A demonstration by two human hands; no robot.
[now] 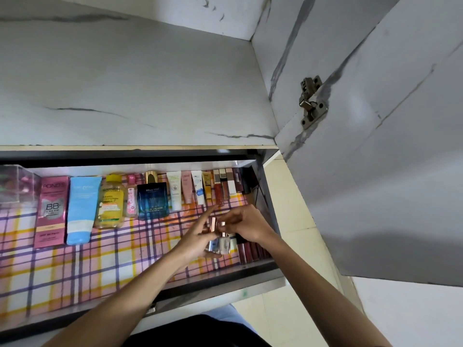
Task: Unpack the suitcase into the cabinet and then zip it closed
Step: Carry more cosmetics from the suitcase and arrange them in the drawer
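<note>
The head view looks down into a cabinet [150, 83] with a grey marble pattern. Its door [400, 171] stands open at the right on a metal hinge [312, 101]. Under the bare shelf a drawer [225, 279] is pulled out, and its bottom is covered with a checked liner [100, 259] in pink, yellow and purple. Along the back wall of the drawer the cosmetics lie in one row. From the left these are a clear plastic box [15, 184], a pink BB cream box [51, 211], a light blue tube [81, 209], a yellow Garnier bottle [111, 202], a small pink bottle [131, 197] and a dark blue cologne bottle [152, 200]. After them come several thin tubes [186, 187] and lip glosses [223, 184]. In the front right corner lies a row of dark red lipsticks [253, 249]. Both hands are over the right part of the drawer, close together. The left hand [198, 237] grips the small glass bottles [221, 244] with rose-gold caps, with its index finger stretched out towards the back row. The right hand [248, 225] pinches the cap of one of these bottles with curled fingertips. The bottles are just above the liner, beside the lipsticks. I cannot tell if they touch the liner. Under the drawer a cream tiled floor [275, 309] shows.
</note>
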